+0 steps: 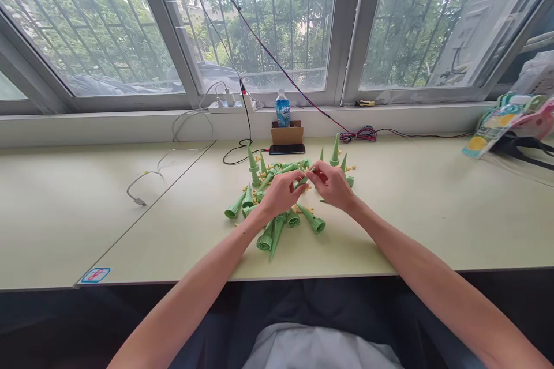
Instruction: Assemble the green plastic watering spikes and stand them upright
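Observation:
Both my hands meet above a heap of green plastic cone spikes (277,207) and small yellow parts (298,207) on the pale green table (411,225). My left hand (281,191) is closed around one green cone (302,181). My right hand (332,183) pinches at the tip end of that same cone; whether a small yellow part sits in its fingers is too small to tell. Some cones stand upright (335,153), others lie flat around my wrists.
On the windowsill stand a water bottle (283,109), a cardboard holder (287,134) with a black phone (287,149) in front, and a power strip (227,105) with cables. A loose white cable (142,181) lies at left. Colourful packets (502,124) sit at far right.

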A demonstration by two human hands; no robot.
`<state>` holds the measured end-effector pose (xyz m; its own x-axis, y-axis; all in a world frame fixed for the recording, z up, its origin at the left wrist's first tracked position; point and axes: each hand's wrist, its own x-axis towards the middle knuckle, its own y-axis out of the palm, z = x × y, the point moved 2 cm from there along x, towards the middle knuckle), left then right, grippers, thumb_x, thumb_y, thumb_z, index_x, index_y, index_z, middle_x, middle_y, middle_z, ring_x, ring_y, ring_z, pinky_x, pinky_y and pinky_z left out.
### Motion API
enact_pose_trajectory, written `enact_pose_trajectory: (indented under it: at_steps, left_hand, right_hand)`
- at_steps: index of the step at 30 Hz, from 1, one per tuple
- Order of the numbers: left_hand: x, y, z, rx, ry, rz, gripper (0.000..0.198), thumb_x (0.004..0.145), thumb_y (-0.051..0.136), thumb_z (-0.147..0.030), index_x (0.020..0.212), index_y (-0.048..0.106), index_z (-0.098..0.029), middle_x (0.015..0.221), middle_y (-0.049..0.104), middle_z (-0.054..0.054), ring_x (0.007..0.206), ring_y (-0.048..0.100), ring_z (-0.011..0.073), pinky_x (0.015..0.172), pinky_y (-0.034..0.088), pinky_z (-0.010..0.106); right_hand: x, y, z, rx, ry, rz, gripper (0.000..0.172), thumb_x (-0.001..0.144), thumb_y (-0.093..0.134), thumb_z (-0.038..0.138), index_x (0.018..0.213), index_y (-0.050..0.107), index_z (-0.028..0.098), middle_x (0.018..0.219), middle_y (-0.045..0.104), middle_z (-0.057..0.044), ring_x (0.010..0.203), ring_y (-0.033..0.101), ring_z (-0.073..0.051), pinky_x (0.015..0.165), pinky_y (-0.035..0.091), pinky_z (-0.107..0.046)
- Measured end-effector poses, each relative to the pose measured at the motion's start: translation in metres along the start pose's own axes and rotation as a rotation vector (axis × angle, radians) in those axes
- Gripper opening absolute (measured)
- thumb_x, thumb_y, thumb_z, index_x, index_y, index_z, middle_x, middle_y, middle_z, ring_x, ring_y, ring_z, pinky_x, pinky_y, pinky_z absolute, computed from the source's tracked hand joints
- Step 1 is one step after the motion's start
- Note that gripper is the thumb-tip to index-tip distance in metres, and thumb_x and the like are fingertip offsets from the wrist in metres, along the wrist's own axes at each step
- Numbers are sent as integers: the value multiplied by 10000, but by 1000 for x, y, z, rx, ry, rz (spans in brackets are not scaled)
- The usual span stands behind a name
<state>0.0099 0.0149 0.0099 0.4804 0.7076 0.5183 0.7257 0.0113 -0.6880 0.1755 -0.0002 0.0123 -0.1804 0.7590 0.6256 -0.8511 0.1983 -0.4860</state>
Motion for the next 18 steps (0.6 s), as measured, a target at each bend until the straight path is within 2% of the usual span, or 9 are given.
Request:
enact_pose_trajectory:
  at_steps: [7,18]
  left_hand:
    - [0,-2,0,-28,36,-94,156,909,565,-333,918,607,-183,950,658,31,506,467,67,573,422,238]
    - [0,-2,-1,-17,34,-72,145,919,535,-299,865,600,-181,912,652,16,515,465,72,589,428,245]
  right_hand:
    - [0,-3,-6,-39,55,-131,254,919,498,388,737,489,210,581,484,27,512,407,-111,547,360,-251]
    - [1,-9,-4,-88,114,-292,262,895,494,371,689,464,212,548,472,31,484,413,-110,544,363,-255]
